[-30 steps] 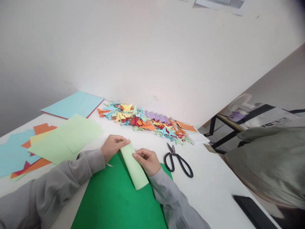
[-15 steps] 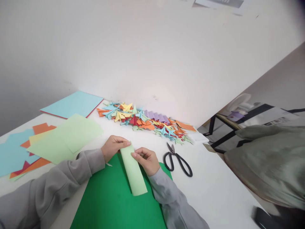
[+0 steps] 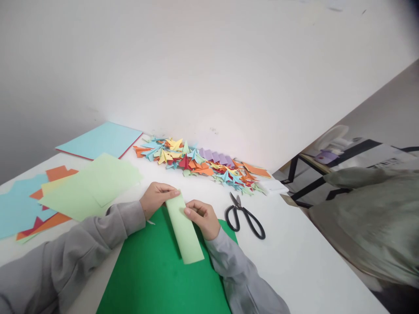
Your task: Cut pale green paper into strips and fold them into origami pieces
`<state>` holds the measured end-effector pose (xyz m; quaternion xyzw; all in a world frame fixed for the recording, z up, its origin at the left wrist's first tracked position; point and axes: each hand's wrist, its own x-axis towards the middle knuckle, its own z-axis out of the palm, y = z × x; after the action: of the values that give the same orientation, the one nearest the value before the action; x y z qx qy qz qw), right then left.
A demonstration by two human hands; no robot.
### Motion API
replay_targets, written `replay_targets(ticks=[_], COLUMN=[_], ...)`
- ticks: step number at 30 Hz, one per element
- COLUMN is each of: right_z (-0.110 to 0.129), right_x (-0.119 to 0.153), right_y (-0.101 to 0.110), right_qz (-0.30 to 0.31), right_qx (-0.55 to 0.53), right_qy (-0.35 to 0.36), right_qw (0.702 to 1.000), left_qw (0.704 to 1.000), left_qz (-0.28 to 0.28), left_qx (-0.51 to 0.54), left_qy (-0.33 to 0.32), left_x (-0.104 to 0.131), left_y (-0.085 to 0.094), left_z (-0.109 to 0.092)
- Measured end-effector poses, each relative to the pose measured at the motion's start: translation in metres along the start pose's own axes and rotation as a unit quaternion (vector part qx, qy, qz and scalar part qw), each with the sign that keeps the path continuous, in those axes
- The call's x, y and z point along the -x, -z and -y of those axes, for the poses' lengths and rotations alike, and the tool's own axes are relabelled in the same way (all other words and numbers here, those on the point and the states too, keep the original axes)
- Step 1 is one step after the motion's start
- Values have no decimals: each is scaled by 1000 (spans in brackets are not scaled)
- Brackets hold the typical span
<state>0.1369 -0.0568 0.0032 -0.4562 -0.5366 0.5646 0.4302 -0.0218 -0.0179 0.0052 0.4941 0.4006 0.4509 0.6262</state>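
A long folded strip of light green paper [image 3: 185, 235] slants over a dark green sheet [image 3: 157, 270]. My left hand [image 3: 157, 198] pinches its upper end between thumb and fingers. At the strip's right edge, near the top, my right hand [image 3: 203, 218] is closed with thumb and index finger on the paper. Scissors with black handles [image 3: 244, 216] lie slightly open to the right of my right hand. Behind both hands is a long heap of small folded paper shapes [image 3: 196, 162] in many colours.
Light green sheets [image 3: 88, 187] and coloured scraps [image 3: 24, 205] lie at the left, with a light blue sheet [image 3: 100, 140] behind them. A wall rises behind the white table [image 3: 294, 261]. At the right are grey-green fabric [image 3: 369, 218] and a black-framed table [image 3: 307, 187].
The view has shifted slightly. Both hands keep nearly the same hold on the light green strip, and my right hand's fingers have barely moved.
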Motion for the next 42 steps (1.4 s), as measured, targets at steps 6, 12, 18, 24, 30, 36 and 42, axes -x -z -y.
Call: replay_targets(ticks=[6,12,18,24,30,36,42], right_z=[-8,-14,-17,-21,-15,-10,-8], right_x=[-1,-3,-6,-6,-3,-3,-3], right_y=[0,2,2,2,1,2,1], right_qz=[9,4,-12,-21,-17,-1,3], right_qx=[2,0,-22,-25,-36,-36,-33], right_qy=[-14,-18,-40,-40,-29,-38,-35], right_qw=[1000,1000,999,999,999,999,999], left_qw=[994,993,994,995,996,995,995], left_qz=[4,2,-8,-9,-8,-8,-8], left_qx=[-93,-108,-97,-88,-80,-87,-94], left_qy=[-52,-52,-46,-40,-39,-40,-39], left_x=[1,0,0,0,-1,0,1], left_y=[0,1,0,0,1,1,1], left_z=[-2,0,1,1,2,2,0])
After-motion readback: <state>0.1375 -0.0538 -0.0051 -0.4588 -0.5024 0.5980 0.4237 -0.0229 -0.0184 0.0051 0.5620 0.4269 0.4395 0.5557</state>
